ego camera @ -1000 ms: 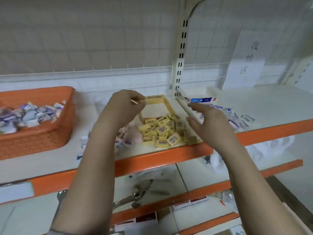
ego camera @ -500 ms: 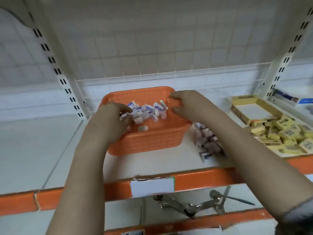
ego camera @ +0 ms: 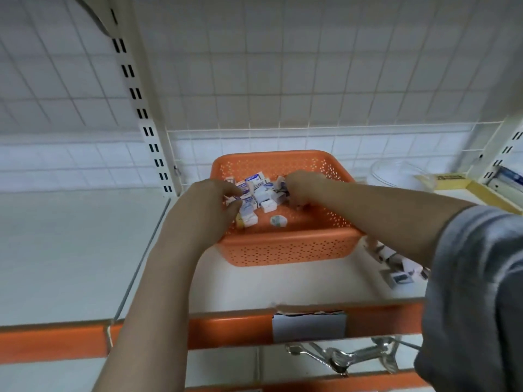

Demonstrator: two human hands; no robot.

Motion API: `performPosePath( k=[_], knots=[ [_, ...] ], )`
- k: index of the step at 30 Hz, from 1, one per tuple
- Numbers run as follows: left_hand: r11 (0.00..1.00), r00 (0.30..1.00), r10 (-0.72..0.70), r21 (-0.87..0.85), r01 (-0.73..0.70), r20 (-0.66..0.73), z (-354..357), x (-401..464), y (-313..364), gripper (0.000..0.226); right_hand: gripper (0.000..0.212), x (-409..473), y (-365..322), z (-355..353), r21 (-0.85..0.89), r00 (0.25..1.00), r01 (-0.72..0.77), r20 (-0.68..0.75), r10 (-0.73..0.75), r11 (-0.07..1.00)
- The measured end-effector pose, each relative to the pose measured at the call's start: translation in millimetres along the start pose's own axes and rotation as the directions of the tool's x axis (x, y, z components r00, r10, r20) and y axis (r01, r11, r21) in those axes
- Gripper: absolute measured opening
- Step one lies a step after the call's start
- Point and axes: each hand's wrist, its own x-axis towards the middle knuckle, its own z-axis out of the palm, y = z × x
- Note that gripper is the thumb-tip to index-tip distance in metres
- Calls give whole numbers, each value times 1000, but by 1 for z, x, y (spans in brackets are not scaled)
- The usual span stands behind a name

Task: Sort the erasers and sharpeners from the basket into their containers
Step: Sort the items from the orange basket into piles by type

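Observation:
An orange perforated basket (ego camera: 288, 247) stands on the white shelf, holding several small white-and-blue wrapped erasers (ego camera: 260, 190) and one round white piece (ego camera: 278, 221). My left hand (ego camera: 209, 202) is inside the basket's left side, fingers closed around some erasers. My right hand (ego camera: 304, 188) reaches into the right side, fingers curled on items at the pile's edge; what it grips is partly hidden. A yellow cardboard box (ego camera: 481, 190) sits at the far right.
A loose heap of small white packets (ego camera: 396, 264) lies on the shelf right of the basket. A clear plastic container (ego camera: 396, 172) stands behind it. Orange shelf edge (ego camera: 226, 326) carries a white label. Metal tools (ego camera: 345, 357) lie on the lower shelf.
The view swung left from the yellow box to the basket. Both hands moved from the box area into the basket and closed on erasers there.

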Motion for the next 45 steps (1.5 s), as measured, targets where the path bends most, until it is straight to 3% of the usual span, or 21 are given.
performPosePath(
  k=[5,8,10,13,18,21,28,31,35,41,45],
  knots=[
    [995,998,22,92,-27,58,-1,23,-1,27,17,-9,11,-15,181,999,-28,39,21,983],
    [974,984,64,204,-98,166,6,49,-1,31,26,-28,29,-26,399,989,50,-144,8,916],
    [951,956,92,259,-167,278,14,69,-2,34,25,-58,36,-24,589,941,146,-330,72,795],
    [900,907,86,359,-248,411,26,91,-6,43,20,-101,40,-9,797,840,305,-483,247,522],
    [798,885,101,494,-345,454,35,101,-9,34,20,-133,36,22,880,768,397,-474,431,262],
    [797,865,98,482,-364,492,35,106,-10,32,20,-134,31,33,881,738,432,-468,486,192],
    [850,870,153,387,-358,469,30,107,-12,21,21,-141,28,31,858,710,495,-490,506,138],
    [916,919,178,282,-285,351,19,96,-7,26,21,-147,27,30,845,680,514,-507,530,149],
    [965,960,257,16,-260,111,6,61,17,25,22,-158,39,29,838,585,487,-521,622,244],
    [890,907,402,-179,-420,-127,18,24,41,16,19,-191,72,45,861,459,382,-493,739,337],
    [825,859,493,-238,-512,-141,24,8,78,18,15,-214,94,66,891,419,274,-449,789,361]
  ],
)
